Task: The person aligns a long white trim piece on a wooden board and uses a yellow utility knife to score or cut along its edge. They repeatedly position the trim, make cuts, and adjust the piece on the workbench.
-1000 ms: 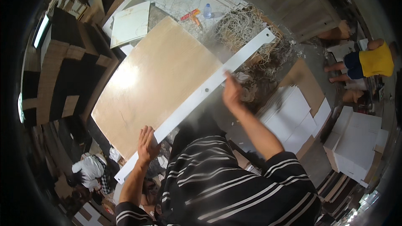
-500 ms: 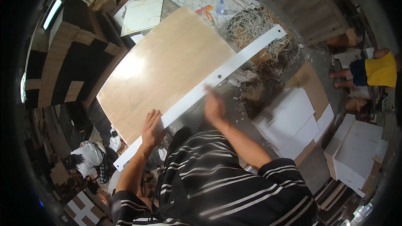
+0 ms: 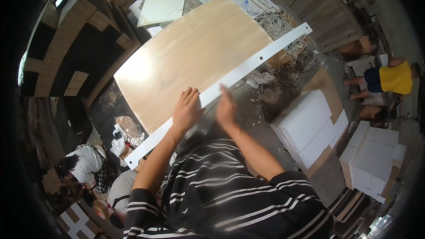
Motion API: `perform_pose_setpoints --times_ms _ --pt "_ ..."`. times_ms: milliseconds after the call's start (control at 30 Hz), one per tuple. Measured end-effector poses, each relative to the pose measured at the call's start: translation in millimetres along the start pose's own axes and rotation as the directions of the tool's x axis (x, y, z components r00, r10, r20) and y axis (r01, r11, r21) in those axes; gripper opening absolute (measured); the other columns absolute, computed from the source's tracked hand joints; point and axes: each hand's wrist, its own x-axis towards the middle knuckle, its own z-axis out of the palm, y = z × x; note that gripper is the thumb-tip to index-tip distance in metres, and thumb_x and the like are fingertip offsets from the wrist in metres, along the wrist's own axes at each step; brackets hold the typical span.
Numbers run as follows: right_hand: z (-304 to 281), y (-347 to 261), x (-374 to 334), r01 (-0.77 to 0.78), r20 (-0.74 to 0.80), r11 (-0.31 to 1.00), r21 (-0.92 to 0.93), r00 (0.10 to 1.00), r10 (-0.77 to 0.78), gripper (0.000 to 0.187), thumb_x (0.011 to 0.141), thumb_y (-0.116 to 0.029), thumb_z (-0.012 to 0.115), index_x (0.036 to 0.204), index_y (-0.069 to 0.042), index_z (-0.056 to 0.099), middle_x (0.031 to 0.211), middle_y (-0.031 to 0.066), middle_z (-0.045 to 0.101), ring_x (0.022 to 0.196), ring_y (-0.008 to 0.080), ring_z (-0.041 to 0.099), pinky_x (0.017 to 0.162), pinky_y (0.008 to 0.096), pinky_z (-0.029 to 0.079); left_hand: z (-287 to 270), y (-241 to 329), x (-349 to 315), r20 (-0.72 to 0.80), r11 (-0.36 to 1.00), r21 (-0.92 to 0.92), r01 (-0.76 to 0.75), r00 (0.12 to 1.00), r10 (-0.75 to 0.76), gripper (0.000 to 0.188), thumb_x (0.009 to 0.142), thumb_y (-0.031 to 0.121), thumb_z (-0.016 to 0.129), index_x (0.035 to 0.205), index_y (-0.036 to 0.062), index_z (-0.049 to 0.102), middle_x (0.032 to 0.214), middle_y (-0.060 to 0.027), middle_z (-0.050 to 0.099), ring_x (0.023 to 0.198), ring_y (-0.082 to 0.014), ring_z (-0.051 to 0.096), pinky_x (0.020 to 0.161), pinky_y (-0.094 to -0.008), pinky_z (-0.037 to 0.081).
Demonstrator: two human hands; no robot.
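A long white strip [image 3: 241, 71] with round holes lies slantwise along the near edge of a pale wood-grain board [image 3: 195, 48]. Both its ends stick out past the board. My left hand [image 3: 188, 108] rests on the strip with its fingers stretched out over the board's edge. Close by, my right hand [image 3: 226, 110] is at the strip's near edge, one digit reaching up to it. Motion blurs this hand, and whether anything is in it cannot be made out.
Beyond the board are a marbled white panel [image 3: 163, 7] and tangled pale strands [image 3: 283, 24]. White flat panels [image 3: 305, 124] are stacked on cardboard at right, near white cartons [image 3: 369, 159]. A person in yellow [image 3: 389, 79] is far right; another person [image 3: 86, 163] is at lower left.
The board and strip have shifted right and away, hiding an orange item and part of a bottle. My left hand has moved right with them; my right hand stays near the strip's edge.
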Motion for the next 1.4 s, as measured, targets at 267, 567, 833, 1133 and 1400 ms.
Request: perform_pose_setpoints --times_ms 267,567,833,1133,1400 --pt "-5 -1 -9 0.06 0.081 0.998 -0.036 0.995 -0.057 0.051 0.096 0.004 0.047 0.145 -0.008 0.053 0.114 0.0232 0.069 0.099 0.0417 0.068 0.084 0.0463 0.055 -23 -16 -44 -0.029 1.0 0.018 0.018 0.999 -0.017 0.072 0.071 0.014 0.085 0.135 -0.0017 0.054 0.145 -0.0224 0.053 0.14 -0.0405 0.044 0.119 -0.0519 0.034" --pt "-67 76 94 -0.288 -0.06 0.876 -0.386 0.956 0.287 0.05 0.099 -0.006 0.047 0.148 -0.018 0.053 0.11 0.0244 0.071 0.094 0.0435 0.069 0.079 0.0519 0.052 -62 -53 -119 -0.073 0.999 0.021 0.03 0.997 -0.029 0.071 0.066 0.009 0.087 0.129 -0.0031 0.059 0.143 -0.0226 0.055 0.139 -0.042 0.046 0.117 -0.0534 0.037" --pt "-9 -14 -4 0.035 0.217 0.979 -0.199 0.976 0.009 0.048 0.096 -0.001 0.049 0.14 -0.018 0.06 0.096 0.019 0.067 0.087 0.0401 0.066 0.076 0.0491 0.054 -24 -24 -66 -0.052 0.999 -0.005 0.054 0.997 -0.054 0.072 0.071 0.012 0.087 0.134 -0.0037 0.056 0.148 -0.0222 0.051 0.144 -0.0401 0.041 0.12 -0.0503 0.035" --pt "-51 34 74 -0.168 0.047 0.915 -0.367 0.979 0.198 0.049 0.098 -0.001 0.044 0.145 -0.009 0.053 0.114 0.0232 0.069 0.095 0.0427 0.067 0.08 0.048 0.055 3 -8 -23 -0.102 1.0 -0.019 0.014 0.995 -0.015 0.071 0.072 0.016 0.085 0.134 -0.0051 0.056 0.146 -0.0226 0.053 0.142 -0.0393 0.043 0.119 -0.0502 0.035" --pt "-22 -5 4 -0.054 0.371 0.994 -0.093 0.925 0.085 0.042 0.098 -0.003 0.045 0.137 -0.004 0.06 0.119 0.0281 0.066 0.104 0.0439 0.066 0.088 0.0483 0.053 13 3 0 -0.076 0.999 -0.045 0.009 0.997 -0.013 0.071 0.075 0.015 0.083 0.137 -0.0048 0.054 0.148 -0.0218 0.051 0.143 -0.0394 0.041 0.12 -0.0504 0.032"
